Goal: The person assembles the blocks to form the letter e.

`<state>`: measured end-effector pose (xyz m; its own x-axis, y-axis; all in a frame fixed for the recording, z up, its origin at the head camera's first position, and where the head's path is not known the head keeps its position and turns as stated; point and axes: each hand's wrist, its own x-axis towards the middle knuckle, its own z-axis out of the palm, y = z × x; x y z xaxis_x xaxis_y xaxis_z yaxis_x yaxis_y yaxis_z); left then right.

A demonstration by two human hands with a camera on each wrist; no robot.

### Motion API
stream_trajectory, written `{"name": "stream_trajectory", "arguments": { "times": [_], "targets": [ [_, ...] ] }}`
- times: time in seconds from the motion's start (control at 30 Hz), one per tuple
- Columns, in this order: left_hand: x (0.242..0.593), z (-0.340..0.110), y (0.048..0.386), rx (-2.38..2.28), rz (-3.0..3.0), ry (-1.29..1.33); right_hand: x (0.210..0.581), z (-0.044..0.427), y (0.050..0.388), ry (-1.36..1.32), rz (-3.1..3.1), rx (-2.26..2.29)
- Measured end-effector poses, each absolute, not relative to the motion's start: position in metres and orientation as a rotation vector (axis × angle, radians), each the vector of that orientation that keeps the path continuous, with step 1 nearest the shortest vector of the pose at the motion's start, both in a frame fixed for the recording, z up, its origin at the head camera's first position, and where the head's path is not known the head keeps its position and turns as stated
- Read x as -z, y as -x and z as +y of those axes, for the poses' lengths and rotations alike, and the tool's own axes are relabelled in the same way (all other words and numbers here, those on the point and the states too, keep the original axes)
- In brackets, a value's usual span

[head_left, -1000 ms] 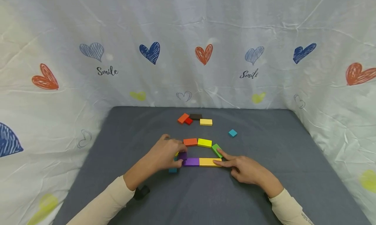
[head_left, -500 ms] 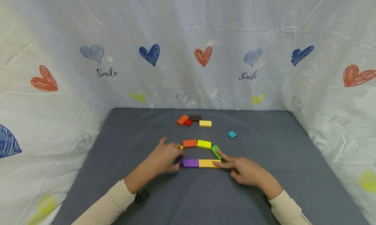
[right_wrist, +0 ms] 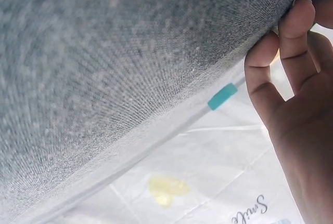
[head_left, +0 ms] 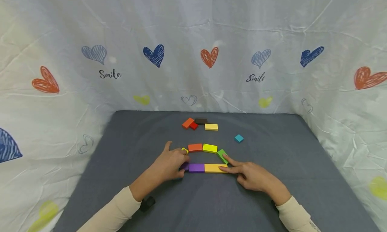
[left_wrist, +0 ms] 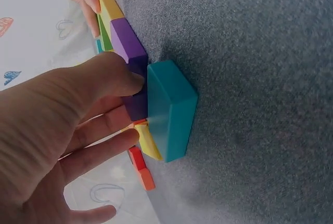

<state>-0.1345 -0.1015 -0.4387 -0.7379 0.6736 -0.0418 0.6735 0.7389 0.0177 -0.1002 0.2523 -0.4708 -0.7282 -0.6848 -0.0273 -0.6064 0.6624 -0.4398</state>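
My left hand (head_left: 170, 163) pinches a dark purple block (left_wrist: 138, 102) between thumb and fingers. That block lies at the left end of a row, against a lighter purple block (head_left: 197, 168), which meets an orange-yellow block (head_left: 212, 168). On its other side a teal block (left_wrist: 171, 109) sits right beside it in the left wrist view; my hand covers it in the head view. Two extended fingers of my right hand (head_left: 252, 175) rest on the green block (head_left: 222, 156) and the orange-yellow block's right end. A yellow block (head_left: 185, 151) is partly hidden behind my left fingers.
A red-orange block (head_left: 195, 147) and a bright yellow block (head_left: 210, 148) form the ring's far side. Farther back lie an orange block (head_left: 188, 123), a red block (head_left: 194, 125), a black block (head_left: 201, 121) and a pale yellow block (head_left: 211, 127). A small teal block (head_left: 239, 138) lies right.
My left hand has shifted slightly left and nearer, bringing the dark purple block down into line with the row. The teal block has gone out of sight behind it. My right hand stays put.
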Motion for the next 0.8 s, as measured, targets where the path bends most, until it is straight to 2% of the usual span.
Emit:
{"name": "stream_trajectory", "arguments": {
  "times": [0.53, 0.8],
  "targets": [
    [0.446, -0.102, 0.125, 0.014, 2.985, -1.14, 0.472, 0.254, 0.099, 1.03, 2.692, 0.596],
    [0.432, -0.125, 0.095, 0.044, 3.191, -0.782, 0.472, 0.254, 0.101, 1.04, 2.68, 0.617]
  ]
}}
